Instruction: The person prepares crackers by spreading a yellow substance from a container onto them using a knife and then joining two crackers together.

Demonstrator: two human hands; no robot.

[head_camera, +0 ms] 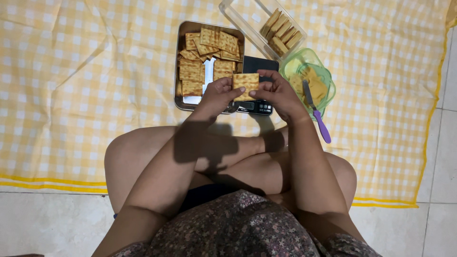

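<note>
Both hands are holding one square cracker (246, 84) in the upper centre of the frame, just above a small black scale (259, 66). The left hand (216, 95) is gripping the cracker's left edge, with its fingers curled closed around that edge. The right hand (278, 93) is pinching the cracker's right edge between thumb and fingers. The cracker is facing the camera flat, its lower edge partly hidden by the thumbs.

A rectangular metal tin (180, 57) is lying just left of the hands, holding loose crackers in uneven layers. A clear plastic tray (238, 19) is sitting at an angle in the upper centre-right, with a row of crackers standing on edge inside it. A round green container (328, 78) is resting right of the hands, holding a yellowish spread. A purple-handled spreader (318, 116) is leaning in that container, its handle pointing toward the lower right. All items are resting on a yellow checked cloth (85, 71).
</note>
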